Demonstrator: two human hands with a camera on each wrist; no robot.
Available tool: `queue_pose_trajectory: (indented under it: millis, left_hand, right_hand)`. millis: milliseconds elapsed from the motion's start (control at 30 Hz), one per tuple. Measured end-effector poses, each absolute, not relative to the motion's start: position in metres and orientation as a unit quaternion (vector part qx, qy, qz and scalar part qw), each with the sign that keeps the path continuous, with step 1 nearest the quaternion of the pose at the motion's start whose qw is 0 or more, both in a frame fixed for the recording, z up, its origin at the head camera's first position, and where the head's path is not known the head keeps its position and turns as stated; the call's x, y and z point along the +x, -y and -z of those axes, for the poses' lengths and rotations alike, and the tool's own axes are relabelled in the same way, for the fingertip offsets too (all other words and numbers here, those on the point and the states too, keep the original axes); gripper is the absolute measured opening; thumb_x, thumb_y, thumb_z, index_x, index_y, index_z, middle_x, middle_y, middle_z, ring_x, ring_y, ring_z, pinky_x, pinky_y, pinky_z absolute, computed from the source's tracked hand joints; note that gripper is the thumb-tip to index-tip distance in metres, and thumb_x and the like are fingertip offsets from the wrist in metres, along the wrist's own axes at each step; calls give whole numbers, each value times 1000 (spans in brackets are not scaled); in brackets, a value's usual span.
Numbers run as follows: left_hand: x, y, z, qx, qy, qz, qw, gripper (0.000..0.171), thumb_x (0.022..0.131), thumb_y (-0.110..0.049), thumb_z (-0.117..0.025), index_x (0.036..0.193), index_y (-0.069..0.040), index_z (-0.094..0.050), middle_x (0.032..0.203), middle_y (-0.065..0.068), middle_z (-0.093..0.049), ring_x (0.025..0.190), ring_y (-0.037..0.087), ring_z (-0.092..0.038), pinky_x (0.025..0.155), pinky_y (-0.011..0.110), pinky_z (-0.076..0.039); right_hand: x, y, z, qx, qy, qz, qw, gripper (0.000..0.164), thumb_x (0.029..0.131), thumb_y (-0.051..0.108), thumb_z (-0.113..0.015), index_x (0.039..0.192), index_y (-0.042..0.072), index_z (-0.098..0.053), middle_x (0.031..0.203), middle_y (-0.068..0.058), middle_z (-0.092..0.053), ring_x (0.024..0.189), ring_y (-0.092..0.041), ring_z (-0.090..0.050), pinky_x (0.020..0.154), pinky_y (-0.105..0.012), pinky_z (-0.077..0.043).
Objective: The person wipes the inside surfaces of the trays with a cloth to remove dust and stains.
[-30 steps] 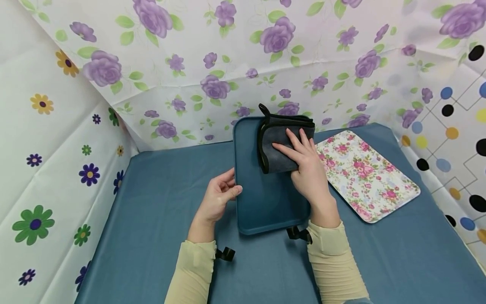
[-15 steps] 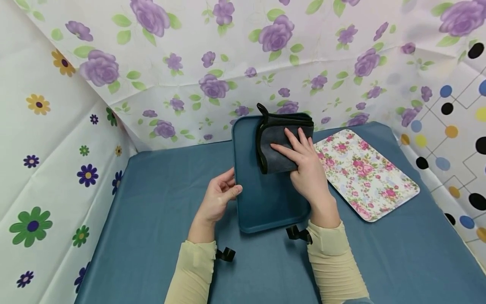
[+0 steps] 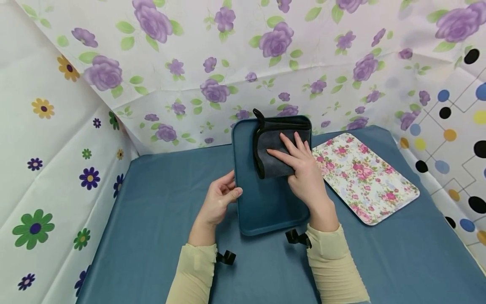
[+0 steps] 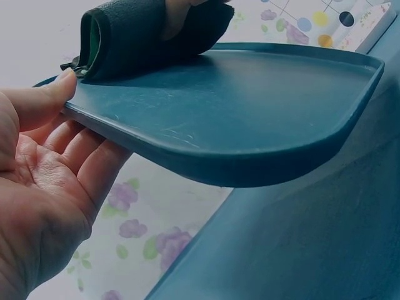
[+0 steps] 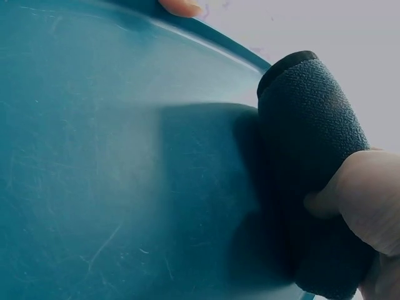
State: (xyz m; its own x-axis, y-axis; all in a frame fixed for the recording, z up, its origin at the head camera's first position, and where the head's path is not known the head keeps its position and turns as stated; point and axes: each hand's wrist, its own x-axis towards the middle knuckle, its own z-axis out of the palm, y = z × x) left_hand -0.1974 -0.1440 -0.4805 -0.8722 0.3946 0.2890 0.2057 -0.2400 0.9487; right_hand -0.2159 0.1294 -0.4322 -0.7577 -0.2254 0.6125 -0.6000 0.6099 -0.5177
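My left hand [image 3: 216,200] holds the left edge of a blue rectangular tray [image 3: 265,207], thumb on the rim and fingers underneath. The tray is raised off the table and tilted; the left wrist view shows its low rim and fine scratches on its surface. With my right hand [image 3: 303,175] I hold a folded dark grey cloth [image 3: 270,166] against the tray's upper right part. Those fingers spread over the cloth, which has black edging and a hanging loop. In the right wrist view, the thumb presses into the rounded fold of the cloth [image 5: 312,125].
A white rectangular panel with pink roses [image 3: 364,177] lies on the blue-covered table [image 3: 163,236] to the right. Flower-printed sheets [image 3: 171,76] stand behind and at the left, with a dotted sheet [image 3: 455,152] at the right. Small black mounts sit at both wrists.
My right hand and the cloth have slid slightly left across the tray. The left hand keeps its hold on the edge, and the camera view has shifted a little.
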Motion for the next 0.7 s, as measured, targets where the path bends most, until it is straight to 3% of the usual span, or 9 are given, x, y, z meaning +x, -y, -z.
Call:
queue_pose_trajectory:
  millis: [400, 567, 700]
  left_hand:
    - [-195, 142, 478, 237, -606, -756, 72, 60, 106, 6, -60, 162, 7, -37, 142, 36, -58, 103, 13, -76, 79, 30, -63]
    - [-196, 143, 477, 234, -610, -754, 68, 60, 106, 4, -61, 162, 6, -39, 141, 36, -59, 100, 11, -75, 77, 28, -62]
    - [-196, 144, 477, 234, -607, -756, 69, 61, 106, 2, -62, 162, 6, -38, 140, 24, -66, 99, 11, -75, 76, 27, -62]
  right_hand:
    - [-214, -120, 433, 254, 862, -361, 249, 90, 80, -35, -41, 140, 23, -75, 167, -6, -44, 162, -32, -20, 130, -55, -11]
    - [-213, -117, 431, 262, 860, -359, 249, 91, 80, -36, -40, 141, 23, -74, 168, -6, -43, 162, -33, -19, 130, -54, -10]
    - [-213, -117, 431, 268, 857, -360, 255, 92, 79, -36, -40, 141, 23, -74, 167, -6, -44, 162, -33, -19, 130, -54, -11]
